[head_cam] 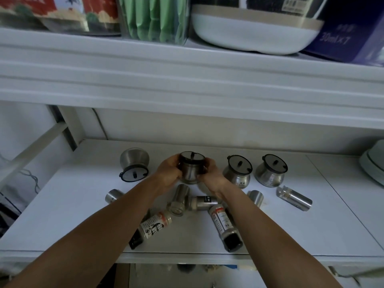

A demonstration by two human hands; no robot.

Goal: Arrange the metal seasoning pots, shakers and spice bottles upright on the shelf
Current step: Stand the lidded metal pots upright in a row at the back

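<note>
1. Fingers of both hands are curled round a single pot; the left fingers [175,163] wrap its left side and the right fingers [208,163] its right side, closed snugly against the metal just under the black lid; they hold nothing else.
2. This pot [191,170] stands upright between the fingers, lid on top, toward the back middle of the shelf [280,229]; whether its base rests on the shelf or hangs just clear of it, I cannot tell.
3. The step in hand looks like seating this pot in a row with the nearer upright pot [238,173] and the farther upright pot [270,171], both to the right of the right fingers; bring it down straight with the base flat, and let go only once it sits steady.
4. The right fingers are close to the nearer upright pot; leave a gap, and open the fingers gently outward so the knuckles do not knock it.
5. Below the wrists, toward the front edge, shakers [179,199] and spice bottles [155,224] lie on their sides; being round, they would probably roll if brushed, so lift the fingers up and away, not dragging them back low.
6. Left of the left fingers a tipped pot [134,163] lies with its lid facing the front; it seems a sensible next pick.
</note>
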